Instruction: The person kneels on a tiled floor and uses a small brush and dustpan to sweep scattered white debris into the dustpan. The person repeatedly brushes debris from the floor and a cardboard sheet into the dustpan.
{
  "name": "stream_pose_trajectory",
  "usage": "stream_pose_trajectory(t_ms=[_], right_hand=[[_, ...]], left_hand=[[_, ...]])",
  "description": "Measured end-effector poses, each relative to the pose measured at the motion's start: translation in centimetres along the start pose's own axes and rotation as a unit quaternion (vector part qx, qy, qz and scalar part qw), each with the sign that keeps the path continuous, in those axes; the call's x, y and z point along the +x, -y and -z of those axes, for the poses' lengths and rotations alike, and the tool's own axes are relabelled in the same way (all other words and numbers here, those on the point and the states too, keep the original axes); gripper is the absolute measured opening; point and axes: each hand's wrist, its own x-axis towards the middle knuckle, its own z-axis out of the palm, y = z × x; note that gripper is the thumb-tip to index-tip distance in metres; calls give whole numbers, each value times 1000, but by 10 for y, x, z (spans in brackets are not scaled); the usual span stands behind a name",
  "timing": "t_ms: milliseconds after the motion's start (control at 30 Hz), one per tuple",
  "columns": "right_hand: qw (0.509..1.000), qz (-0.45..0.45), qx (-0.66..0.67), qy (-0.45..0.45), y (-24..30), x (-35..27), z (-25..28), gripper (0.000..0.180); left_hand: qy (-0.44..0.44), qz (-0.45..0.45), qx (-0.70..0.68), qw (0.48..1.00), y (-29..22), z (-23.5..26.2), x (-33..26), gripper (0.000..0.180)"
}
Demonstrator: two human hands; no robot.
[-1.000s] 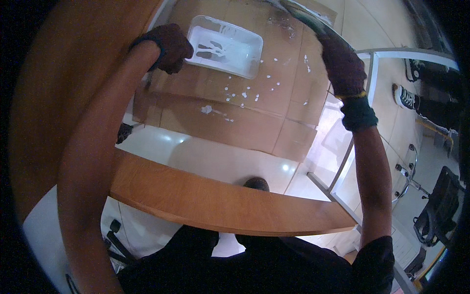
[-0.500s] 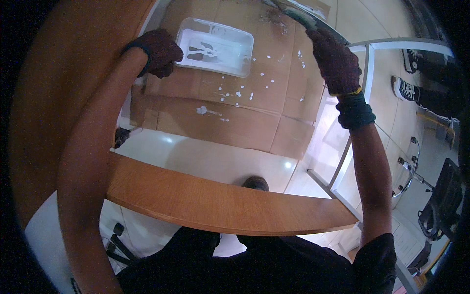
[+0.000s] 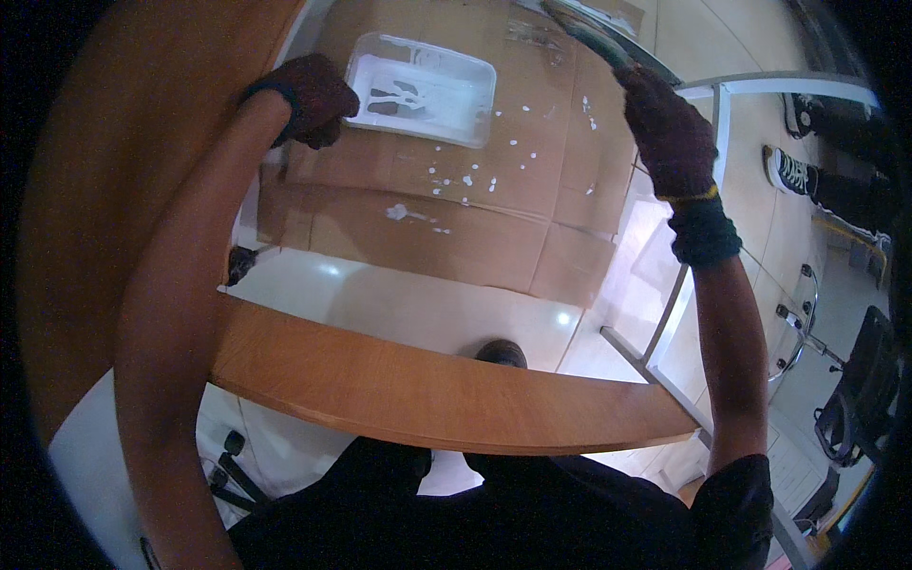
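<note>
While the gloved right hand [image 3: 670, 128] is clenching a green-handled tool [image 3: 594, 33], cardboard [image 3: 456, 204] is lying below.
Left hand [image 3: 309, 95] is curling shut at the wooden panel's [image 3: 104, 171] edge, beside the paint tray [image 3: 423, 90].

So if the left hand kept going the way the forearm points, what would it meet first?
Probably the white paint tray. The gloved left hand is closed at the edge of the wooden panel, and the tray lies just past its knuckles on the cardboard sheet. The tray may sit well below the hand; depth is unclear.

The tool [image 3: 594, 33] in the right glove [image 3: 670, 128] runs out past the top edge, its kind unclear. The left glove [image 3: 309, 95] hides what its fingers touch. The chair [image 3: 860, 408] and shoes [image 3: 822, 161] at the right fade into the dark rim.
</note>
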Motion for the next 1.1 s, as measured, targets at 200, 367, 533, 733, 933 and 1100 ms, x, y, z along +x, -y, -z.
stream_pose_trajectory(t_ms=[200,367,533,733,933,1100], right_hand=[[994,-68,-37,71,-24,-7,-6,30],[993,-78,-76,52,-42,-23,5,28],[994,-80,5,-69,-50,-6,21,23],[955,-211,203,-42,-60,-9,22,24],[967,-195,116,120,-69,-24,15,16],[572,-426,697,75,-69,-45,5,24]], left_hand=[[-29,50,-99,993,-16,2,-14,26],[-15,23,-56,998,-12,4,-10,28],[-18,85,-108,990,-25,9,-19,26],[-43,93,-141,985,-22,5,-20,28],[5,21,11,1000,-14,8,-15,16],[4,-59,150,987,-13,8,-13,9]])
